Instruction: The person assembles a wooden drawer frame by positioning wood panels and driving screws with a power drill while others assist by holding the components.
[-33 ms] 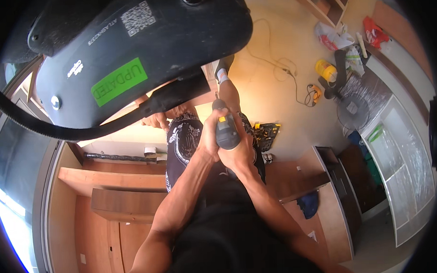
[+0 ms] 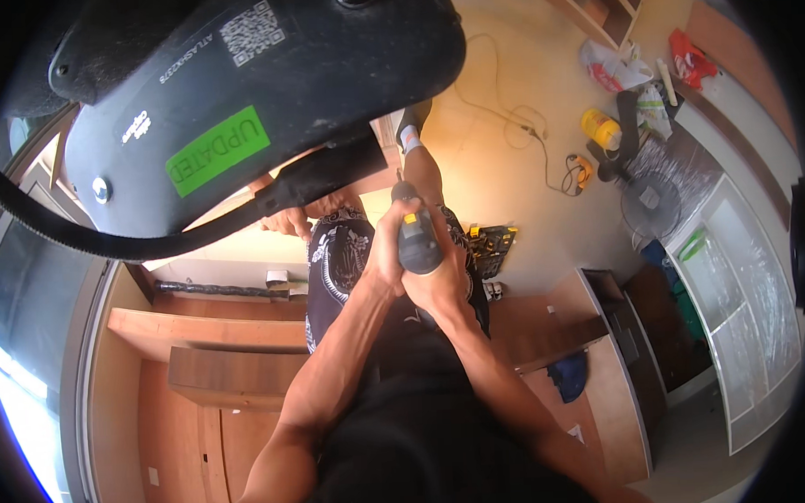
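Note:
Both my hands are wrapped around a dark grey cordless drill (image 2: 417,238) with a small yellow mark, held out in front of my chest. My left hand (image 2: 385,252) grips its left side and my right hand (image 2: 450,283) its right side. The drill's tip points away from me toward a brown wooden piece (image 2: 383,159). Another person in a black patterned shirt (image 2: 340,249) stands right beyond the drill. One hand of that person (image 2: 288,222) rests on the wood and a forearm (image 2: 424,171) reaches up past the drill tip.
A black curved shell with a green label (image 2: 237,98) and a black strap fills the upper left. Wooden cabinet panels (image 2: 201,334) lie at the left. On the floor are a black and yellow tool case (image 2: 493,241), a cable (image 2: 504,115), a yellow container (image 2: 602,127), a fan (image 2: 644,197) and bags (image 2: 618,67).

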{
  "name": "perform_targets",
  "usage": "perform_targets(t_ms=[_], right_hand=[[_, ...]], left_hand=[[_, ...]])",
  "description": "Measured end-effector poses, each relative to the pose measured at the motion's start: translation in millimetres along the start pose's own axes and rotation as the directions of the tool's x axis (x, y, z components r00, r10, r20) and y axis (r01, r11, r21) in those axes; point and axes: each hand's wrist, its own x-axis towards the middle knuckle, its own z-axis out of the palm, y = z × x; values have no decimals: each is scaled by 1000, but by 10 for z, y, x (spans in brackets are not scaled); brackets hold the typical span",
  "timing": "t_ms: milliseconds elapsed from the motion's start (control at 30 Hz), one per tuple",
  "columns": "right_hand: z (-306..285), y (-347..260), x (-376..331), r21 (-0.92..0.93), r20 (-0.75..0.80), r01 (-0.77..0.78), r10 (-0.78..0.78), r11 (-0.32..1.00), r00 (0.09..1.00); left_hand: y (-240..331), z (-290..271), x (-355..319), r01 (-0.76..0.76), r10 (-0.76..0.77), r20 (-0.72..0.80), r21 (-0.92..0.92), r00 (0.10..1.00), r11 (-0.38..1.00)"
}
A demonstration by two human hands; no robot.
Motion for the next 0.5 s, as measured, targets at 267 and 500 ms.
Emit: perform_targets(t_ms=[267,500], right_hand=[[23,30,49,3,-1,-6,6,1000,1000],[58,108,147,1,4,29,-29,1000,1000]], left_hand=[[-2,-4,74,-48,48,5,15,999,999],[22,4,174,-62,62,1,-64,998,996]])
